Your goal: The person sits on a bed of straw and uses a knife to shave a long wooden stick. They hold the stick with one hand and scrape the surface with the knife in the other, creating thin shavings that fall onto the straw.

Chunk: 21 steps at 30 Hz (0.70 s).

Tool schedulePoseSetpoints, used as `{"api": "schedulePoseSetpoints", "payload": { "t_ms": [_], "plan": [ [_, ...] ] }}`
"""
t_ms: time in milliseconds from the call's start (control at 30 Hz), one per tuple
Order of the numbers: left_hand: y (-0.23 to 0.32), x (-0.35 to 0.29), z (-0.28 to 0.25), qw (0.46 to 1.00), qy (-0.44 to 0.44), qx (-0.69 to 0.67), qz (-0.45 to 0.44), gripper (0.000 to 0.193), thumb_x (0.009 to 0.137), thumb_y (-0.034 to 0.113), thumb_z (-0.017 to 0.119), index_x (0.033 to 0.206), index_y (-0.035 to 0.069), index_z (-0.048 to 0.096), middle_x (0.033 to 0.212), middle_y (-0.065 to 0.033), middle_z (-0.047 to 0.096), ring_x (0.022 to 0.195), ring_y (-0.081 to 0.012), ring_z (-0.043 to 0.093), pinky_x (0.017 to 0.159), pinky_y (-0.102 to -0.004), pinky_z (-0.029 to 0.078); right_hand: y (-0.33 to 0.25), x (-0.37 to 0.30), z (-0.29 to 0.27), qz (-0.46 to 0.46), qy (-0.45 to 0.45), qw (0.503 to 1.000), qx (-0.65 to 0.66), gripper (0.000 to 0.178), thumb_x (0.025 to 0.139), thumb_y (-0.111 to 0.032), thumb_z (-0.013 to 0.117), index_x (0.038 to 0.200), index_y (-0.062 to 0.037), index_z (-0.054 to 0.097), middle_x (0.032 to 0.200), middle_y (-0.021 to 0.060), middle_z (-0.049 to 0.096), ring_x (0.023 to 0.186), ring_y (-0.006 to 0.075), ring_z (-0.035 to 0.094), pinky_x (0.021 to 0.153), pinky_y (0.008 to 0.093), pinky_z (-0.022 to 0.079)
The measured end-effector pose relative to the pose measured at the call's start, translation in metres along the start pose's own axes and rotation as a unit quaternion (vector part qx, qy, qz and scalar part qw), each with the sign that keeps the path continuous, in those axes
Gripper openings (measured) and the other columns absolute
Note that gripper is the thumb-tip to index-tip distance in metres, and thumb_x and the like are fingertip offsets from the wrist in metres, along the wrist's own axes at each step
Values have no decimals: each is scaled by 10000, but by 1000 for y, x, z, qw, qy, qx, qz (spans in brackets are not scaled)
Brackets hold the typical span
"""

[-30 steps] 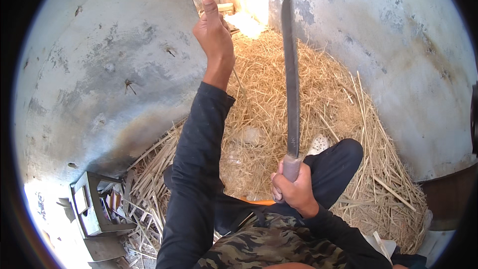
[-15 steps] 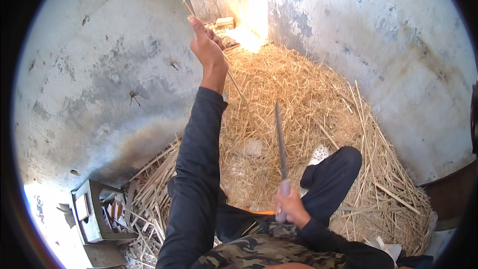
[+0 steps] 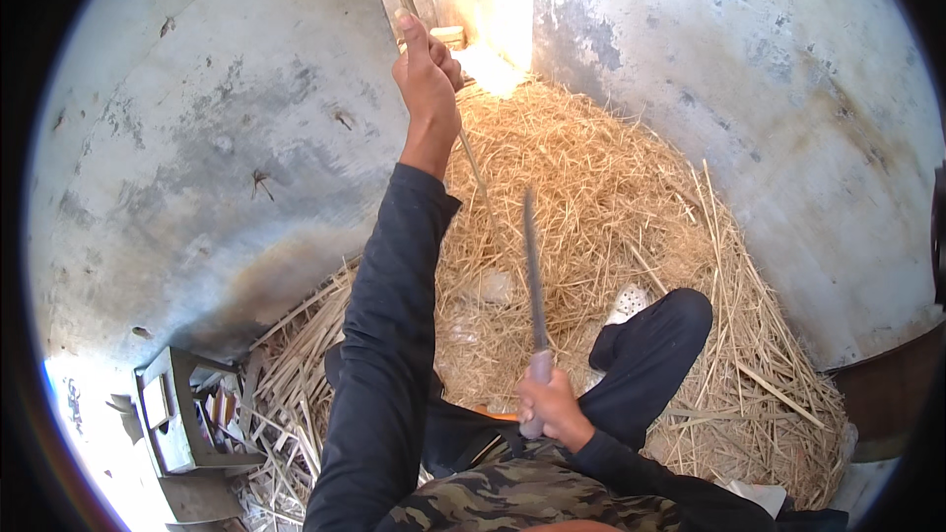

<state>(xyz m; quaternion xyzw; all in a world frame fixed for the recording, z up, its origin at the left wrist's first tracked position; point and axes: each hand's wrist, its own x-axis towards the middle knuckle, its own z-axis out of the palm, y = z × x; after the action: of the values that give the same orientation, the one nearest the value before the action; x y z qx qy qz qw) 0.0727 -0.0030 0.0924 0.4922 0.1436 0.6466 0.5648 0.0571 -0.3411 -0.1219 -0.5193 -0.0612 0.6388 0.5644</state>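
High up and left of centre, my left hand [image 3: 430, 79] is closed around a thin bamboo strip [image 3: 474, 163]. Its wider upper end sticks out above my thumb, and a slender length hangs below the wrist toward the shavings. My right hand [image 3: 558, 408], low in front of my body, wraps round the greyish handle of a long knife [image 3: 534, 271]. The narrow dark blade points up and away from me, apart from the strip.
Straw-like shavings [image 3: 581, 167] cover the floor between two stained walls [image 3: 227, 128]. Split strips [image 3: 301, 345] lie at left, beside a box-like frame [image 3: 187, 433] holding odds and ends. A white shoe [image 3: 628, 303] rests on the shavings. Glaring light falls in the far corner.
My left hand has shifted slightly right, and the strip now shows a broader upper end. My right hand and the knife have moved a little left.
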Motion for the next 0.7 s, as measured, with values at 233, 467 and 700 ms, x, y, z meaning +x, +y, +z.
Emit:
{"api": "schedulePoseSetpoints", "payload": {
  "t_ms": [233, 467, 700],
  "plan": [
    [-13, -13, 20, 999, -35, -36, 0, 566, 923, 637, 493, 638, 201, 272, 553, 85, 211, 443, -32, 193, 385, -230, 143, -101, -28, 21, -238, -64, 968, 45, 128, 858, 1, 540, 839, -57, 427, 583, 26, 470, 428, 139, 519, 376, 290, 409],
    [-22, -15, 37, 997, -67, -42, -18, 566, 947, 614, 468, 623, 205, 249, 548, 83, 203, 434, -49, 173, 390, -241, 142, 10, 19, 13, -100, -55, 989, -91, 127, 865, -21, 552, 848, -56, 432, 594, 27, 487, 420, 136, 510, 378, 299, 421],
    [-9, -4, 16, 999, -33, -2, -15, 588, 953, 632, 428, 618, 186, 243, 550, 75, 187, 436, -54, 172, 397, -265, 134, 8, -16, -39, 32, 33, 999, 1, 121, 828, 17, 528, 802, -51, 432, 567, 40, 444, 400, 154, 456, 391, 335, 414]
  ]
}}
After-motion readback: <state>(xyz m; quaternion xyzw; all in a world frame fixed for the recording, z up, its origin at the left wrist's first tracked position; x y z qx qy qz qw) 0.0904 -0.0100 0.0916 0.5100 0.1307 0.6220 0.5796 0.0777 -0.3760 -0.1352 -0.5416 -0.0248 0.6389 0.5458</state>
